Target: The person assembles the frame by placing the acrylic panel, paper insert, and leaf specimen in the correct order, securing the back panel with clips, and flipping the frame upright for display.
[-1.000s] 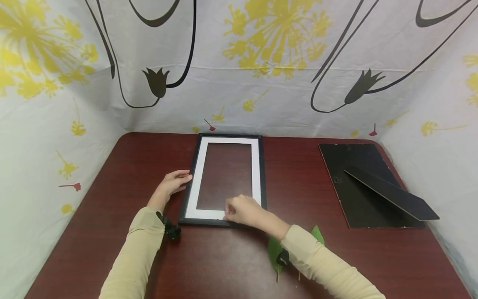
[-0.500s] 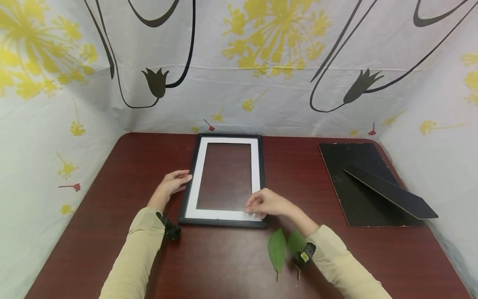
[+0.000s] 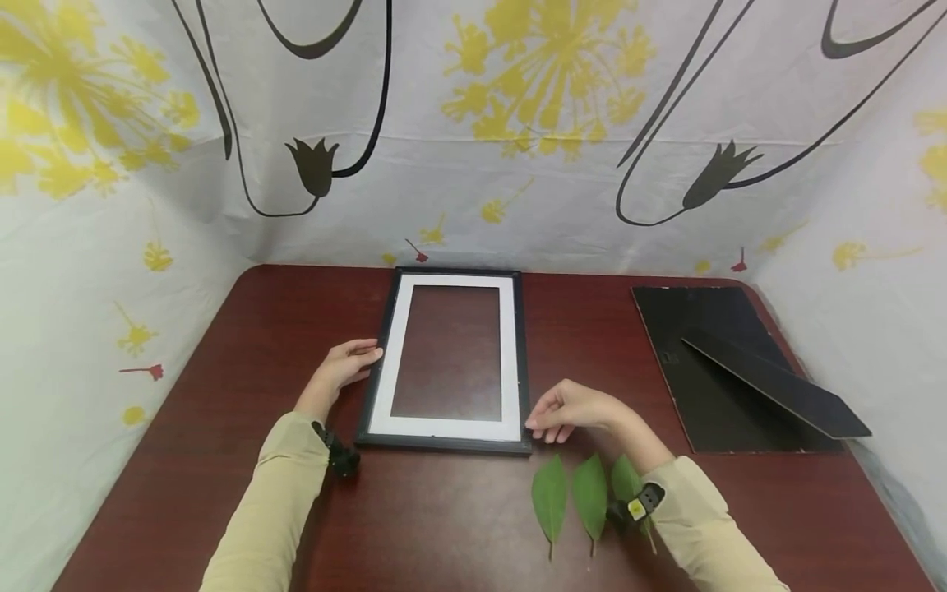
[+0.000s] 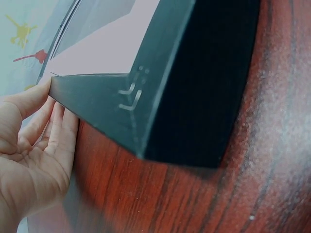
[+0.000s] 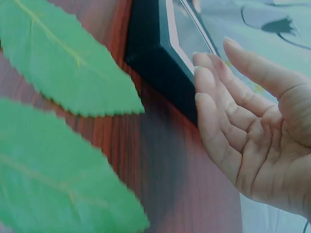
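Nearest, three pointed green leaves are laid below the loosely bent, empty fingers of the right hand, presumably for reach; beside those fingers, a black rectangular white-matted frame is apparently steadied by the left hand's relaxed fingers.

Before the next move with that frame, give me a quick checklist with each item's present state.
1. Black rectangular frame with white mat lying on the reddish-brown wood-grain table: ok.
2. Left hand touching the frame's left edge: ok.
3. Right hand unloaded: ok, it holds nothing, beside the frame's near right corner.
4. Right fingers clear of the frame: cannot tell; they look very close.
5. Three pointed green leaves in full sight: not ok; the black wrist camera partly covers the rightmost leaf.
6. Flat black board with angled flap clear of the frame: ok, apart to the right.
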Motion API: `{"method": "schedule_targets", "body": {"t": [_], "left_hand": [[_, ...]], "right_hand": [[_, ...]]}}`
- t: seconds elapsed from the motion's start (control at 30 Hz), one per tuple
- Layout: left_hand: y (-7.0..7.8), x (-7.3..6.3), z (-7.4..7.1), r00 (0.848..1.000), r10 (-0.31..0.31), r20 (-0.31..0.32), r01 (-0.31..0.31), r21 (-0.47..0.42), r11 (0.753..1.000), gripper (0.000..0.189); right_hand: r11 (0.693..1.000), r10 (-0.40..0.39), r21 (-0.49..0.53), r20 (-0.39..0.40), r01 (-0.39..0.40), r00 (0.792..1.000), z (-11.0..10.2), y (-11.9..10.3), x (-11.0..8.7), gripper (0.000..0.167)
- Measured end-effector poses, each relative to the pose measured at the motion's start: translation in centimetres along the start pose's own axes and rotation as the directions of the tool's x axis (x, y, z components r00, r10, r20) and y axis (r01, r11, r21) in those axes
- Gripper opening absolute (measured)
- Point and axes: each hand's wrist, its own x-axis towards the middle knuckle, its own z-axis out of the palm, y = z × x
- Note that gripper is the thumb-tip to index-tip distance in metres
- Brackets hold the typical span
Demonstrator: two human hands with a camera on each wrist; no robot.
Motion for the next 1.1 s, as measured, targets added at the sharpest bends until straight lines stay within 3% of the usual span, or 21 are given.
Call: {"method": "schedule_targets", "body": {"t": [0.27,0.47,1.1], "left_hand": [[-0.2,0.2,0.0,1.000,0.005,0.005,-0.005,-0.003,1.000,0.055],[-0.1,0.1,0.0,1.000,0.004,0.007,-0.004,0.002,1.000,0.054],[-0.2,0.3,0.1,1.000,-0.010,-0.010,0.010,0.000,1.000,0.055]], "right_hand": [[0.999,0.049,-0.012,0.010,-0.049,0.999,-1.1,1.7,-1.7,0.030],[0.991,0.100,-0.095,0.045,-0.095,0.994,-0.6,2.3,-2.0,0.028],[0.974,0.071,-0.223,0.093,-0.049,0.993,0.4,2.3,-1.6,0.008]]}}
